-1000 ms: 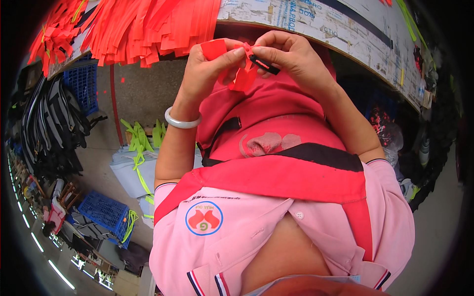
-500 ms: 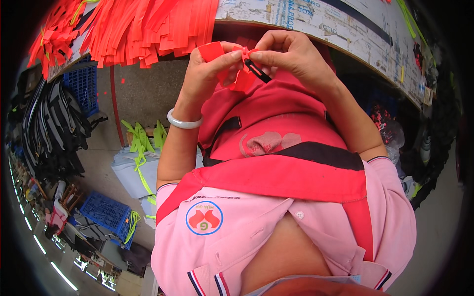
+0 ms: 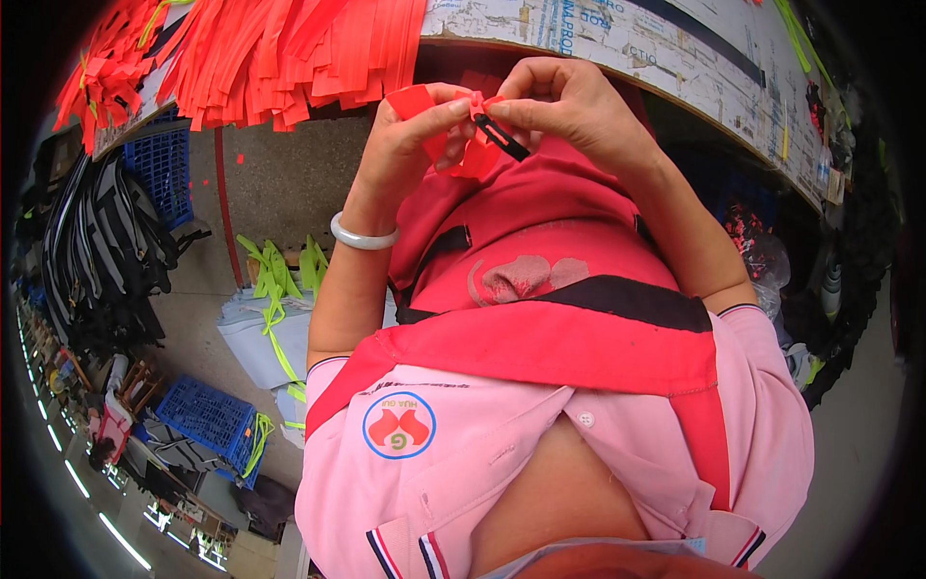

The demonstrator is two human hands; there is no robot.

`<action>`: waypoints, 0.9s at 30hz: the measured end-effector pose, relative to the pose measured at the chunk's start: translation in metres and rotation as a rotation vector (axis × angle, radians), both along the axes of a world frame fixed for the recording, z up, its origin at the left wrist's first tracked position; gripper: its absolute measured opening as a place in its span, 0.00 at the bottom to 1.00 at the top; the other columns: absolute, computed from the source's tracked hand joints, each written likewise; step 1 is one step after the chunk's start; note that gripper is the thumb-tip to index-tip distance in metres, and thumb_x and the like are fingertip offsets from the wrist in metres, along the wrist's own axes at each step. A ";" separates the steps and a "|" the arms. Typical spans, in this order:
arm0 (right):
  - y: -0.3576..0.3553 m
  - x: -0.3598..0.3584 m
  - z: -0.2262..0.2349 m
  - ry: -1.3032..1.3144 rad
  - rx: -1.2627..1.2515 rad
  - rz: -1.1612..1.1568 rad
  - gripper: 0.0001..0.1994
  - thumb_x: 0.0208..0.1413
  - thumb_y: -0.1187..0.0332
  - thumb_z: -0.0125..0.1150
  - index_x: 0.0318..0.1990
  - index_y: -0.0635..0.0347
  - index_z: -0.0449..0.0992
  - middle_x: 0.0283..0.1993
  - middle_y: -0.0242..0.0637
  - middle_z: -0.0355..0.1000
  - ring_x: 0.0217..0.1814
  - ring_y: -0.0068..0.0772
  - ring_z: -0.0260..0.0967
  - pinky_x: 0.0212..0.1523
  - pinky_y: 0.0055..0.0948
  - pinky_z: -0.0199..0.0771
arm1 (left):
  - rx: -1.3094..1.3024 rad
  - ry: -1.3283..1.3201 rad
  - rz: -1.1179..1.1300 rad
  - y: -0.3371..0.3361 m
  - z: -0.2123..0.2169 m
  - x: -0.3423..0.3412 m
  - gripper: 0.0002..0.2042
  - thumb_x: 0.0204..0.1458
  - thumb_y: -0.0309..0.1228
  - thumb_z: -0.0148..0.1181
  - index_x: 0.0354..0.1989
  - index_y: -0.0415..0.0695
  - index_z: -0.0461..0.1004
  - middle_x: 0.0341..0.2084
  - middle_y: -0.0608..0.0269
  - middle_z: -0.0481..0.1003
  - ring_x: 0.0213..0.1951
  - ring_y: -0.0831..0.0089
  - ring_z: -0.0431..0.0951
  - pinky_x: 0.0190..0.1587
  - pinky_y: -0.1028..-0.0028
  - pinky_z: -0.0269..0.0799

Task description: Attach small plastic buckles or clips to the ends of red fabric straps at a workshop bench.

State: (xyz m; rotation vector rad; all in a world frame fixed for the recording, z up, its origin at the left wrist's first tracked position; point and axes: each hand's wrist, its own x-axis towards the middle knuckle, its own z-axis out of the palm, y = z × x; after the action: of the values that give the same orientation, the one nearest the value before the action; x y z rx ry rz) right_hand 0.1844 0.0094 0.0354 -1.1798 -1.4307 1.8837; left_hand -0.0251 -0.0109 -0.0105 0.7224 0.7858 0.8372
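My left hand (image 3: 397, 145) grips a bright orange-red webbing strip (image 3: 412, 100), its thumb and fingers pinched on it near the middle of my body. A loose part of the strip hangs below the fingertips. Against it my right hand (image 3: 584, 111) is closed, thumb and forefinger pinching the bunched part of the strip. A small black piece with a long slot (image 3: 503, 140) slants down between the two hands; its exact kind is unclear. The right hand's other fingers are curled and partly hidden.
Many orange-red strips (image 3: 289, 58) hang over the edge of the worn table (image 3: 598, 29) in front. Dark straps (image 3: 101, 241) hang at left near a blue crate (image 3: 159, 179). Yellow-green strips (image 3: 275, 270) lie over pale sheets (image 3: 256, 338). Another blue crate (image 3: 207, 415) stands lower left.
Both hands keep the same pinched hold on the strip, with only a very slight shift of the fingers and left wrist.
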 end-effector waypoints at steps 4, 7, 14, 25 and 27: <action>-0.001 0.000 -0.001 -0.003 -0.003 0.003 0.08 0.55 0.69 0.62 0.32 0.65 0.73 0.26 0.32 0.72 0.25 0.18 0.69 0.28 0.18 0.70 | 0.023 0.020 0.000 0.000 0.001 0.001 0.10 0.56 0.30 0.55 0.40 0.37 0.75 0.22 0.68 0.73 0.17 0.83 0.66 0.18 0.83 0.56; -0.002 0.000 -0.001 0.000 -0.024 0.012 0.08 0.55 0.68 0.62 0.32 0.64 0.73 0.25 0.31 0.71 0.25 0.17 0.68 0.28 0.17 0.69 | 0.093 0.052 -0.018 0.001 0.003 -0.001 0.09 0.54 0.30 0.58 0.37 0.35 0.76 0.21 0.63 0.75 0.17 0.82 0.69 0.16 0.82 0.59; -0.002 -0.004 -0.009 0.015 0.047 -0.080 0.09 0.55 0.67 0.62 0.36 0.66 0.75 0.29 0.32 0.73 0.28 0.17 0.69 0.33 0.17 0.72 | 0.102 0.120 0.013 0.002 0.006 -0.002 0.09 0.56 0.29 0.56 0.40 0.36 0.75 0.20 0.69 0.72 0.15 0.83 0.64 0.18 0.82 0.55; 0.003 0.000 -0.015 0.033 0.014 0.002 0.10 0.57 0.67 0.60 0.38 0.67 0.75 0.29 0.32 0.73 0.29 0.17 0.70 0.33 0.18 0.73 | 0.114 0.130 0.095 0.000 -0.004 0.004 0.09 0.56 0.29 0.56 0.40 0.36 0.76 0.18 0.69 0.71 0.15 0.84 0.63 0.18 0.83 0.54; 0.000 -0.001 -0.018 0.039 -0.001 0.013 0.10 0.57 0.67 0.60 0.38 0.67 0.75 0.29 0.32 0.73 0.29 0.17 0.70 0.33 0.18 0.73 | 0.128 0.145 0.088 0.001 -0.003 0.004 0.09 0.56 0.28 0.56 0.39 0.35 0.76 0.17 0.70 0.71 0.15 0.84 0.63 0.18 0.83 0.54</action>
State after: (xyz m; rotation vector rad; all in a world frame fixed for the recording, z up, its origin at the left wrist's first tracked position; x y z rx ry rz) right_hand 0.1838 0.0097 0.0177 -1.1301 -1.4201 1.9060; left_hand -0.0214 -0.0103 -0.0131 0.8742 0.9049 0.9278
